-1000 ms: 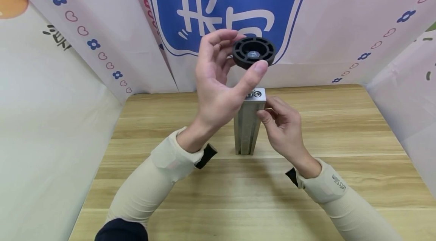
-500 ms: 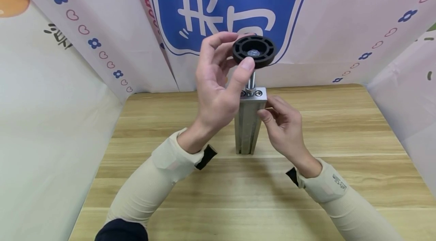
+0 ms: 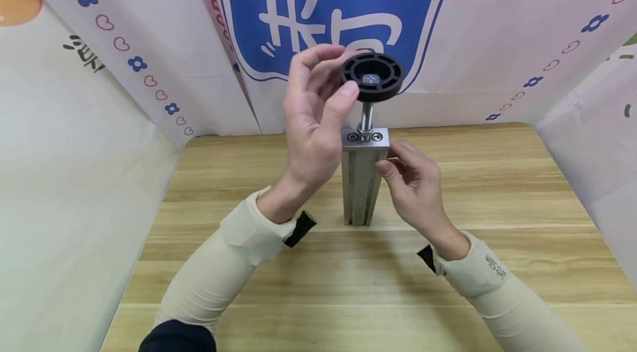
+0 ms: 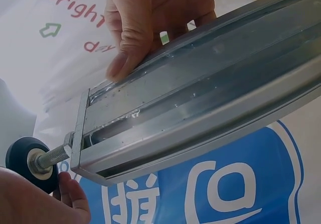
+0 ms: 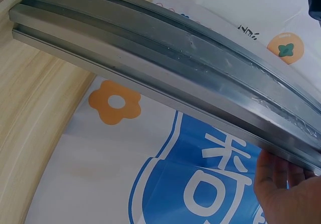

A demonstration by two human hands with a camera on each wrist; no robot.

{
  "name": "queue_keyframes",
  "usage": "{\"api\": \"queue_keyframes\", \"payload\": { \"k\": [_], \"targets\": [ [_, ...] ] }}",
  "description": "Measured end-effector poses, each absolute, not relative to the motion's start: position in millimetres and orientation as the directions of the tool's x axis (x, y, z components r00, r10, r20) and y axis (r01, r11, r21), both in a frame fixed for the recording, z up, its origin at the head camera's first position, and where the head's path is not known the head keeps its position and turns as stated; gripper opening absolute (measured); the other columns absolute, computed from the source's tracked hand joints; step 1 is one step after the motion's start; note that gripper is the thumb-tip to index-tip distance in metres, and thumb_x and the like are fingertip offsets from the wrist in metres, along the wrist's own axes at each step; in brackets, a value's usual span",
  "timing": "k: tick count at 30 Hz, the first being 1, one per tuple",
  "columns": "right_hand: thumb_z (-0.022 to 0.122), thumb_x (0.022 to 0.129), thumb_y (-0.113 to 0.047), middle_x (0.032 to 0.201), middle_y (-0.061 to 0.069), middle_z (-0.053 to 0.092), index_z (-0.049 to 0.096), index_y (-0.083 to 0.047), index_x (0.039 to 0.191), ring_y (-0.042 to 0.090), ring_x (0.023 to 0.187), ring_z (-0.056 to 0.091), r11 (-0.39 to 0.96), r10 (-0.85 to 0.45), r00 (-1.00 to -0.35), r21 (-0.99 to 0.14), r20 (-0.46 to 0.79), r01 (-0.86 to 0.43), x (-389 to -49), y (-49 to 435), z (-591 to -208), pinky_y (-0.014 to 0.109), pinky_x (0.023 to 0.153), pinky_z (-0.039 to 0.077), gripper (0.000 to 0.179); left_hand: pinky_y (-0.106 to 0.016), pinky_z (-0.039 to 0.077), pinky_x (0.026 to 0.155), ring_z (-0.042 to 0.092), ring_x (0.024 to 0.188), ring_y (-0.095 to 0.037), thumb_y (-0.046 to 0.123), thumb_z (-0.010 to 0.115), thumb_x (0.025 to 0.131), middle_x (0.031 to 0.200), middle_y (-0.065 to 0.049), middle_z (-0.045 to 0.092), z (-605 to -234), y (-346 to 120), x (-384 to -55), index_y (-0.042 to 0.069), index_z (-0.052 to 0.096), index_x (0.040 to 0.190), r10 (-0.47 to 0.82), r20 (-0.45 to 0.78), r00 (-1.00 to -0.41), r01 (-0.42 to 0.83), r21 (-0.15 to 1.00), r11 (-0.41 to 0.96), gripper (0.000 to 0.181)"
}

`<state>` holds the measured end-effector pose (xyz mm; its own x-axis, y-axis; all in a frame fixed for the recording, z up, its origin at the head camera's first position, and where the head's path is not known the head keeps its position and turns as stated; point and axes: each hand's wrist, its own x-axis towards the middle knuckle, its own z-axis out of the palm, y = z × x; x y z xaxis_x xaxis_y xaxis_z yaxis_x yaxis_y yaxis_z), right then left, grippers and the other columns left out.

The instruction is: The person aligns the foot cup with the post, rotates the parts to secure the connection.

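Note:
An aluminium profile [image 3: 360,186] stands upright on the table, capped by a metal end plate [image 3: 365,145] with two screws. From the plate rises a threaded stud [image 3: 367,116] with a nut [image 4: 68,143] at its base. The stud carries a round black levelling foot [image 3: 385,89], its ribbed underside facing up. My left hand [image 3: 313,131] holds the foot's left rim, thumb in front and fingers behind; some fingertips are hidden. Just below the plate, my right hand [image 3: 415,186] grips the profile's right side, its thumb on the near face.
The wooden table [image 3: 239,280] extends around the profile. A printed cloth [image 3: 473,37] hangs behind it, with white cloth walls on both sides. Black wrist cameras [image 3: 300,229] sit under the sleeve cuffs.
My left thumb has swept left along the foot's near rim, uncovering the stud and the plate's left screw. The right hand and profile stay put.

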<state>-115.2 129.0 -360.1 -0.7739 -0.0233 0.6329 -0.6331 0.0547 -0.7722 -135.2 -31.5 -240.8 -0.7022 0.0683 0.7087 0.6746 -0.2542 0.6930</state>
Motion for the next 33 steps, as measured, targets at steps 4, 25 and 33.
{"api": "queue_keyframes", "payload": {
  "k": [4, 25, 33],
  "targets": [
    [0.065, 0.101, -0.004, 0.113, -0.012, 0.072, 0.066, 0.013, 0.13, 0.009, 0.097, 0.068, 0.058, -0.026, -0.771, -0.769, 0.637, -0.637, -115.1, 129.2, -359.9, 0.018, 0.083, 0.06, 0.034, -0.046, 0.056, 0.111, 0.069, 0.118, -0.037, 0.001, 0.042, 0.1, 0.129, -0.036, 0.064, -238.9, -32.4, -136.2, -0.011, 0.041, 0.132, 0.079, 0.701, -0.709, 0.661, 0.699, -0.273, 0.034],
    [0.066, 0.1, -0.002, 0.11, -0.011, 0.073, 0.067, 0.012, 0.13, 0.008, 0.093, 0.066, 0.048, -0.015, -0.762, -0.761, 0.647, -0.647, -116.7, 129.0, -362.6, 0.017, 0.078, 0.059, 0.033, -0.045, 0.057, 0.108, 0.069, 0.111, -0.024, -0.001, 0.042, 0.105, 0.12, -0.035, 0.062, -241.9, -35.3, -143.7, -0.012, 0.046, 0.129, 0.002, 0.692, -0.722, 0.674, 0.704, -0.222, 0.027],
    [0.066, 0.101, -0.01, 0.11, -0.012, 0.072, 0.067, 0.013, 0.13, 0.008, 0.094, 0.067, 0.051, -0.02, -0.762, -0.761, 0.647, -0.647, -116.9, 128.9, -362.4, 0.017, 0.08, 0.06, 0.037, -0.035, 0.055, 0.096, 0.061, 0.116, -0.025, 0.011, 0.057, 0.095, 0.128, -0.032, 0.058, -241.8, -31.6, -142.0, -0.013, 0.046, 0.13, 0.04, 0.767, -0.64, 0.76, 0.64, -0.115, 0.044]
  ]
}}
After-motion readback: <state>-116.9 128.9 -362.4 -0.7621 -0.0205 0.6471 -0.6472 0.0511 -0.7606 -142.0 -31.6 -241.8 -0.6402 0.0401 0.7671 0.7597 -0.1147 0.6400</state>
